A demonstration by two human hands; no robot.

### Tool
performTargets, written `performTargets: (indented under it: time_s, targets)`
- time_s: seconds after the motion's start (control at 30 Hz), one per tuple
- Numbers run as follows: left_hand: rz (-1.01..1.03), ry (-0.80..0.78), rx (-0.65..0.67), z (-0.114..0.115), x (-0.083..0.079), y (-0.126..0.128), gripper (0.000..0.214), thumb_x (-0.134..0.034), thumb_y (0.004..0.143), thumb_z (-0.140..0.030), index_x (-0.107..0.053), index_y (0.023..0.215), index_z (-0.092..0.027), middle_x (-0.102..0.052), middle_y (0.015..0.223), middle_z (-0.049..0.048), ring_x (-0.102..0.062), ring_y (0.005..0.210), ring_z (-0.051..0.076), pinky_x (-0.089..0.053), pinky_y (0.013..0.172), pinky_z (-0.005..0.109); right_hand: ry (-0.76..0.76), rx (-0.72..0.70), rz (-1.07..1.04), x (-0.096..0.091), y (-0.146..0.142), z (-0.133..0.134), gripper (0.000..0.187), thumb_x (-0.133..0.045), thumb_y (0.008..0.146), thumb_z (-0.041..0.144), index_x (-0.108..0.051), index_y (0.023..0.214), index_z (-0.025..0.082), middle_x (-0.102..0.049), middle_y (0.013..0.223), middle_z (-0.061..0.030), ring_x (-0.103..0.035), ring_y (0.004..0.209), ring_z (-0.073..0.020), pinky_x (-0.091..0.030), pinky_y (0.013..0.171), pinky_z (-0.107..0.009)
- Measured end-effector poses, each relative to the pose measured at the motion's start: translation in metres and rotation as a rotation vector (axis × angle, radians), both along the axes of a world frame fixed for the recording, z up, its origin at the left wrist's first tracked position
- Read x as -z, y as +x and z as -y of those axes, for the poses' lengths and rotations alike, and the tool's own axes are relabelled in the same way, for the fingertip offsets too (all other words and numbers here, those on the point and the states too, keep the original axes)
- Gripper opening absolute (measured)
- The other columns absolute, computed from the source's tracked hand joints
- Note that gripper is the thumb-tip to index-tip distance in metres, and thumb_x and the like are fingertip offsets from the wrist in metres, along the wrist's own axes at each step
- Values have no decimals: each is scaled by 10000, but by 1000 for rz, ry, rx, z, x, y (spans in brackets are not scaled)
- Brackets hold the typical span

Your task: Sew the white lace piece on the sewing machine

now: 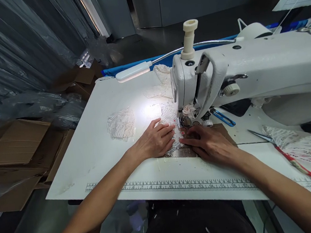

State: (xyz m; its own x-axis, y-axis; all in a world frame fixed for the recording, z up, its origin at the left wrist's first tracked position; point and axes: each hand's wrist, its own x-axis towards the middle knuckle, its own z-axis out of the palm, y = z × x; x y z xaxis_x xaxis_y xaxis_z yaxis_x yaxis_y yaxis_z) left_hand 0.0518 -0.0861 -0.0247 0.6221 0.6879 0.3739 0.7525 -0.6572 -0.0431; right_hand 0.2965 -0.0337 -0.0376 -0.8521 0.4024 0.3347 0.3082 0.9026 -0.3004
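In the head view, the white lace piece (177,136) lies at the middle of the frame, below the needle end of the industrial sewing machine (272,68) and partly over a brown plate (181,153). The left hand (157,140) rests palm down on the lace with its fingers spread a little, pressing rather than gripping. The right hand (211,142) is curled over the plate, its fingertips at the lace's right edge; whether they pinch it cannot be told. Both hands are near the presser foot (180,122), so fingertips could be caught by the needle if they slid inward while the machine ran. The openwork looks soft and thin; uneven pressure from the two hands could pucker or skew it, and a loose edge could fold under the foot. More lace (163,88) lies bunched behind, against the machine head, and might drag on the piece if joined to it, which is unclear. A separate lace scrap (121,124) sits left of centre under the lamp (134,71), well apart from the needle.
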Motion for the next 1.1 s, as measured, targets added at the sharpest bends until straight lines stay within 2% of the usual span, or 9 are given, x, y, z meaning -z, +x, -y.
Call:
performTargets:
  time_s: [0.23, 0.4, 0.5, 0.67, 0.77, 0.9, 1.1]
  targets:
    - [-30, -91, -63, 0, -6, 4, 327, -453, 960, -349, -554, 1195, -145, -644, 1146, 85, -602, 950, 206, -338, 1047, 539, 47, -32, 32, 0, -1, 4, 392, -488, 892, 125, -598, 1254, 227, -533, 1270, -118, -522, 1081, -260, -499, 887, -442]
    - [-63, -117, -74, -1, -6, 4, 332, -435, 964, -339, -555, 1210, -151, -558, 1316, 109, -565, 1017, 232, -372, 966, 489, 97, -89, 42, 3, -3, 3, 388, -490, 867, 82, -613, 1225, 169, -579, 1291, -95, -482, 1151, -286, -475, 912, -478]
    - [-71, -114, -77, -2, -6, 3, 349, -434, 962, -351, -554, 1225, -157, -516, 1376, 110, -549, 1020, 252, -388, 871, 461, 74, -76, 36, 4, -3, 4, 406, -485, 863, 72, -613, 1233, 178, -606, 1262, -90, -496, 1130, -280, -471, 911, -480]
    - [-30, -141, -100, -6, -8, 5, 406, -415, 972, -413, -567, 1222, -132, -563, 1325, 119, -539, 992, 255, -381, 815, 433, 10, 6, 71, 4, 0, 10, 480, -495, 844, 59, -583, 1282, 234, -561, 1306, -93, -490, 1133, -291, -476, 898, -501]
    - [-27, -143, -114, -10, -10, 7, 367, -396, 986, -383, -603, 1180, -149, -601, 1278, 86, -549, 935, 226, -380, 842, 423, -22, 80, 68, 3, 2, 12, 464, -502, 871, 111, -570, 1301, 273, -522, 1307, -110, -466, 1158, -301, -475, 905, -510]
    - [-100, -130, -91, -16, -13, 8, 310, -412, 979, -317, -628, 1143, -166, -623, 1234, 66, -556, 912, 206, -355, 944, 444, -87, 102, 44, 3, 2, 12, 441, -502, 877, 132, -589, 1277, 297, -500, 1282, -102, -435, 1191, -290, -454, 956, -502]
    - [-152, -125, -44, -26, -15, 7, 324, -390, 985, -299, -613, 1169, -152, -616, 1225, 87, -553, 935, 208, -374, 954, 421, -148, 111, -20, 1, -1, 10, 395, -505, 868, 141, -633, 1232, 223, -498, 1254, -134, -460, 1149, -287, -454, 963, -496]
